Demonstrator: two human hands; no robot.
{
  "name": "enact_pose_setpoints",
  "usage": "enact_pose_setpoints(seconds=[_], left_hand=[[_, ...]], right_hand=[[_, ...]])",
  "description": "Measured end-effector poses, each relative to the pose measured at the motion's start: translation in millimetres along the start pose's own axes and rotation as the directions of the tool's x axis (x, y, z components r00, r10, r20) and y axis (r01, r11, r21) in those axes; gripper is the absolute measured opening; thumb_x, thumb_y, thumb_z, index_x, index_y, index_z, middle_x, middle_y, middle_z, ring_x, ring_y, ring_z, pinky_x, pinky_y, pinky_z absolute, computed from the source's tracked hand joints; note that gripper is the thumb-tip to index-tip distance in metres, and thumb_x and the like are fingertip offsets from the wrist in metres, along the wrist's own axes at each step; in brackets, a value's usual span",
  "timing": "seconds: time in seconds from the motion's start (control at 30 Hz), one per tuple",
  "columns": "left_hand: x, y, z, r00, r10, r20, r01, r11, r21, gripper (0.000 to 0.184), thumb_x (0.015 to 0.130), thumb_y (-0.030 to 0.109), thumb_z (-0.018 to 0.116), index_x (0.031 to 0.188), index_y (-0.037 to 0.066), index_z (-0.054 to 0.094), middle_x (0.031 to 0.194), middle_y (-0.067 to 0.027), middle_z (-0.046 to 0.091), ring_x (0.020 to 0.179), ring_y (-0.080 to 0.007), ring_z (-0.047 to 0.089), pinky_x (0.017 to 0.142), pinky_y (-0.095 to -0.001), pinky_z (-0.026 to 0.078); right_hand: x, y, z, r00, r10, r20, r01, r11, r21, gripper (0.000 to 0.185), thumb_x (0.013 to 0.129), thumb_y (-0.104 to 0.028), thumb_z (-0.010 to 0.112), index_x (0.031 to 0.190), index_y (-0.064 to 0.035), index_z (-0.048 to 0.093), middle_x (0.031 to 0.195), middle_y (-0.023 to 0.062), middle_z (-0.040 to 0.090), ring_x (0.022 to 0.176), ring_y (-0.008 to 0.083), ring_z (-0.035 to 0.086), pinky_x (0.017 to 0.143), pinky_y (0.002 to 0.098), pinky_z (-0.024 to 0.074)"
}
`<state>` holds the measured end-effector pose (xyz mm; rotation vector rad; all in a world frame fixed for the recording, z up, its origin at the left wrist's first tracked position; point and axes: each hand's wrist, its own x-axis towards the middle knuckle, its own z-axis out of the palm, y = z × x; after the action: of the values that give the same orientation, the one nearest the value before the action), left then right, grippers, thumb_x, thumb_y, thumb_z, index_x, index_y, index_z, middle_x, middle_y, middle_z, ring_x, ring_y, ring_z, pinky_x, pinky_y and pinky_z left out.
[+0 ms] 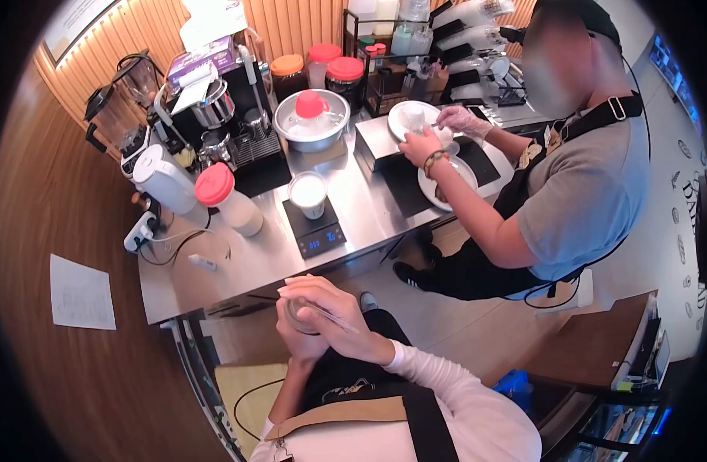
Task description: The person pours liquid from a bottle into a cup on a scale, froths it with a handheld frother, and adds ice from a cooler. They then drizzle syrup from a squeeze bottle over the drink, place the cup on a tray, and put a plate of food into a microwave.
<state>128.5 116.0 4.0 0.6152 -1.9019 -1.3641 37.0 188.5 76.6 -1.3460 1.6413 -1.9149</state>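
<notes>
Near the centre of the frame, the digital scale (312, 232) is showing blue digits on its display (321, 242): a row of zeros seems to be glowing at the left and an 8 at the right, though blur is keeping the full figure uncertain. At the right edge, large dark lettering (693, 219) is running along the pale wall (661, 231), apparently starting with "BA"; the rest is curving into shadow. Print on the paper sheet (84, 292) at the left, the purple box (201, 61) at the upper left and the blue screen (671, 73) at the upper right is staying too small to read.
</notes>
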Motion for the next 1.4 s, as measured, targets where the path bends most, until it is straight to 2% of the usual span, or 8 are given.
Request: enact_pose_setpoints(seconds=[0.27, 0.53, 0.67, 0.73, 0.93, 1.1, 1.3, 1.4], left_hand=[[-20.0, -11.6, -22.1, 0.985, 0.063, 0.162, -0.026, 0.975, -0.222, 0.059, 0.083, 0.026, 0.072, 0.13, 0.002, 0.044, 0.118, -0.0168, 0.058, 0.1, -0.0271, 0.061, 0.084, -0.0406, 0.051], [-29.9, -39.1, -6.5, 0.988, -0.107, -0.115, 0.082, 0.975, -0.206, 0.06, 0.073, 0.019, 0.079, 0.122, 0.003, 0.047, 0.111, -0.0133, 0.061, 0.099, -0.0233, 0.062, 0.086, -0.0373, 0.051], [-4.3, -64.1, -0.8, 0.957, -0.149, -0.249, 0.111, 0.981, -0.161, 0.062, 0.068, 0.016, 0.083, 0.118, 0.004, 0.049, 0.107, -0.0115, 0.063, 0.098, -0.0214, 0.062, 0.087, -0.0357, 0.05], [17.9, -72.3, -4.0, 0.954, -0.121, -0.272, 0.113, 0.993, -0.046, 0.062, 0.066, 0.014, 0.084, 0.117, 0.005, 0.049, 0.105, -0.0106, 0.063, 0.098, -0.0204, 0.062, 0.087, -0.0349, 0.05], [79.1, -159.7, -12.6, 0.934, -0.159, -0.321, 0.186, 0.981, 0.054, 0.067, 0.063, 0.007, 0.084, 0.119, 0.006, 0.047, 0.109, -0.0103, 0.062, 0.101, -0.0224, 0.062, 0.091, -0.0357, 0.049], [116.2, -197.7, 2.4, 0.905, -0.134, -0.404, 0.186, 0.978, 0.091, 0.07, 0.062, 0.008, 0.086, 0.12, 0.006, 0.047, 0.108, -0.0101, 0.062, 0.101, -0.0218, 0.061, 0.09, -0.0354, 0.049], [123.6, -214.8, -2.0, 0.946, -0.109, -0.304, 0.102, 0.994, -0.039, 0.093, 0.066, 0.017, 0.088, 0.14, 0.003, 0.034, 0.135, -0.0139, 0.046, 0.124, -0.0242, 0.048, 0.105, -0.0395, 0.038], [131.3, -197.7, -47.2, 0.873, -0.137, -0.469, 0.027, 0.972, -0.234, 0.093, 0.075, 0.025, 0.082, 0.146, 0.002, 0.027, 0.145, -0.0124, 0.037, 0.135, -0.0264, 0.038, 0.109, -0.0463, 0.031]], right_hand=[[-5.3, 0.3, 24.5, 0.98, -0.108, -0.167, 0.097, 0.992, -0.075, 0.016, 0.094, -0.015, 0.057, 0.088, 0.0003, 0.061, 0.088, 0.0124, 0.064, 0.093, 0.0297, 0.063, 0.082, 0.0376, 0.0498], [-2.3, 25.6, 47.9, 0.958, -0.197, -0.208, 0.158, 0.969, -0.193, 0.016, 0.09, -0.018, 0.061, 0.088, -0.0022, 0.062, 0.084, 0.0122, 0.064, 0.083, 0.03, 0.064, 0.071, 0.038, 0.0494], [12.5, 53.6, 47.7, 0.985, 0.031, -0.171, -0.039, 0.998, -0.045, 0.017, 0.092, -0.019, 0.059, 0.093, -0.0024, 0.063, 0.095, 0.0126, 0.065, 0.091, 0.0267, 0.063, 0.08, 0.0351, 0.0483], [34.2, 50.1, 21.2, 0.956, -0.104, -0.274, 0.057, 0.983, -0.177, 0.022, 0.097, -0.018, 0.051, 0.102, -0.0017, 0.065, 0.106, 0.0136, 0.062, 0.102, 0.0239, 0.058, 0.089, 0.0324, 0.0449], [26.2, 189.8, -96.5, 0.729, 0.543, -0.417, -0.447, 0.838, 0.312, 0.026, 0.092, -0.016, 0.064, 0.111, 0.0011, 0.069, 0.096, 0.0039, 0.067, 0.086, 0.0103, 0.061, 0.079, 0.0265, 0.0489], [35.9, 278.0, -148.5, 0.79, 0.457, -0.409, -0.597, 0.726, -0.341, 0.017, 0.073, -0.012, 0.079, 0.087, -0.0015, 0.076, 0.087, 0.0123, 0.071, 0.075, 0.0182, 0.066, 0.07, 0.029, 0.052], [68.8, 321.7, -170.0, 0.797, 0.557, -0.232, -0.581, 0.602, -0.548, 0.019, 0.073, -0.02, 0.079, 0.081, -0.0031, 0.076, 0.077, 0.0186, 0.068, 0.07, 0.0297, 0.067, 0.067, 0.0377, 0.0512], [93.4, 318.7, -171.3, 0.754, 0.619, -0.218, -0.6, 0.516, -0.612, 0.027, 0.075, -0.029, 0.078, 0.077, -0.0025, 0.074, 0.075, 0.0191, 0.068, 0.071, 0.0344, 0.066, 0.067, 0.0414, 0.0505]])
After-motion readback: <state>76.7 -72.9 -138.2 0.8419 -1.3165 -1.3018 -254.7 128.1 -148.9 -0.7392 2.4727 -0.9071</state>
